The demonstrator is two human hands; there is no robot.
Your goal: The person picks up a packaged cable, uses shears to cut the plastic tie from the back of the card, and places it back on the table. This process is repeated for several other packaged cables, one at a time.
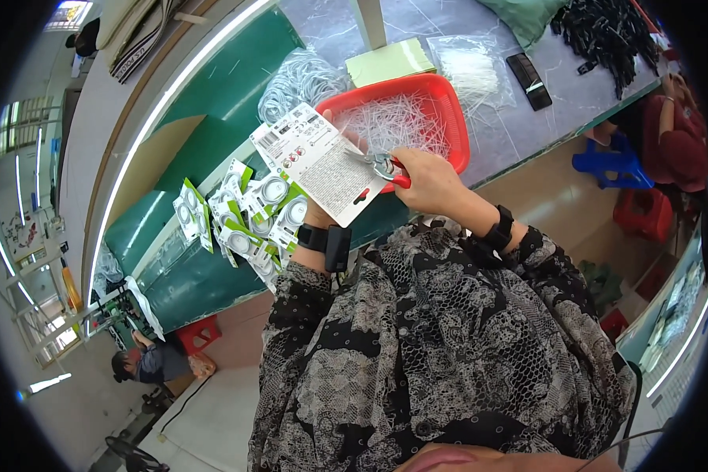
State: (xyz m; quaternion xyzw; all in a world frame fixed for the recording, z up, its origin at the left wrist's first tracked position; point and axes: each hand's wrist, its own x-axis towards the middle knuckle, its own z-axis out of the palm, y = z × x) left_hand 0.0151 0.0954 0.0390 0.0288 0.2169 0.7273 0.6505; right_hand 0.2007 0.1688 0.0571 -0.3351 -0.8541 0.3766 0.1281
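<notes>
White printed card (320, 161) pinched in left hand (316, 211) grip, right hand (431, 181) grip closed around red-handled pliers (387, 167) touching card edge

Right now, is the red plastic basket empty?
No. The red plastic basket holds a heap of thin white plastic strands, behind the right hand holding red-handled pliers.

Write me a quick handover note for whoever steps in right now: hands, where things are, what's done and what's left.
Left hand: mostly hidden, holds up a white printed card.
Right hand: grips red-handled pliers, tips at the card's right edge.
Red tray of thin white ties sits just behind, on the grey table.
Carded packs are piled to the left, by the left wrist.
Done: cannot tell how many.
Left: likely the card in hand.
</notes>
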